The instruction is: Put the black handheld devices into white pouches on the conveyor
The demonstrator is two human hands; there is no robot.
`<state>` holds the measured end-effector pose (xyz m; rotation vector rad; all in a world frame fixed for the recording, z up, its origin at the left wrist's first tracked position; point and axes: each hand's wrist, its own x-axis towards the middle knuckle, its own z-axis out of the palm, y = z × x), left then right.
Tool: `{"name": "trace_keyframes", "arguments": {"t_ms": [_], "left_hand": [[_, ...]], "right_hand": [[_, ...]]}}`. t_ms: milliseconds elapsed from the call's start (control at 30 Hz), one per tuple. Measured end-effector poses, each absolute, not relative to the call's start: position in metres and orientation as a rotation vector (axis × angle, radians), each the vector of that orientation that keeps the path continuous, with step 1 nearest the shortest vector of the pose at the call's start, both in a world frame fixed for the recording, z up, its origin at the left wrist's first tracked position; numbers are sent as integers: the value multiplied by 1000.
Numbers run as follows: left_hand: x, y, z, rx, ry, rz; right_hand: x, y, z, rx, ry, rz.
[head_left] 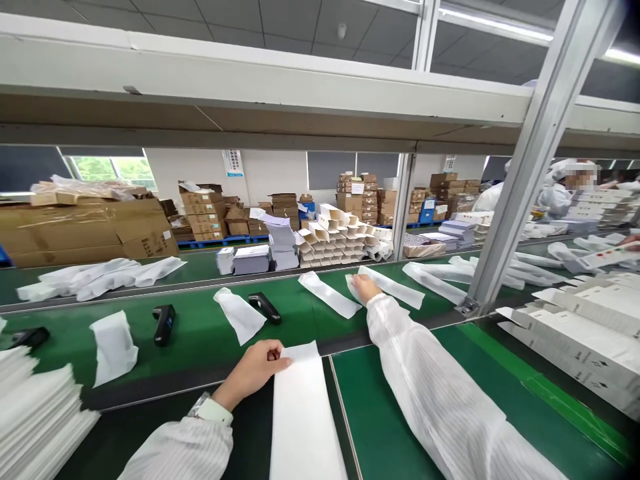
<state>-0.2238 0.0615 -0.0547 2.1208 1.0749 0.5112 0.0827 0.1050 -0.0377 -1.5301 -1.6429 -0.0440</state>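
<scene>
My left hand (257, 373) pinches the top edge of a long white foam sleeve (305, 420) that lies toward me on the near edge of the work surface. Reaching over the green belt (300, 333), my right hand (365, 288) has its fingers closed on a white wrapping sleeve (349, 283), partly hidden by the hand. Beside it lie two more white sleeves, one to the left (330, 295) and one to the right (393, 287). Farther left on the belt are a black handheld device (265, 308) and another black device (163, 325), with white sleeves near them.
Stacked white sheets (40, 413) stand at the near left, white boxes (585, 333) at the right. A metal post (530, 160) rises right of my arm, and a shelf (250, 80) crosses above. Behind the belt are open cartons (335, 237). A co-worker (555, 193) is at the far right.
</scene>
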Motion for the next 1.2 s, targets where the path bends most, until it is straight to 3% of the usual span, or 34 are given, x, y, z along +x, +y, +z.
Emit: {"name": "trace_keyframes", "arguments": {"t_ms": [167,300,433,600,800,933,1200], "left_hand": [[-213,58,-61,2122,1119,629],[-213,60,-74,2086,1152,742],[-215,66,-83,1960,1255,702],[-209,65,-77,1791,1096,921],[-207,52,-63,1682,1007,790],[-208,47,-61,1672,835,993],[-209,50,-68,1596,847,821]], "right_hand": [[23,91,-63,-1428,-1828,138],[-23,70,-75,-1260,-2031,723],[-38,57,-82,-1335,-1826,651],[-42,44,-78,-1194,-1887,587],[-42,46,-78,-1029,-1993,550],[-41,52,-83,-925,-2087,652],[-28,62,-70,-884,-2074,1006]]}}
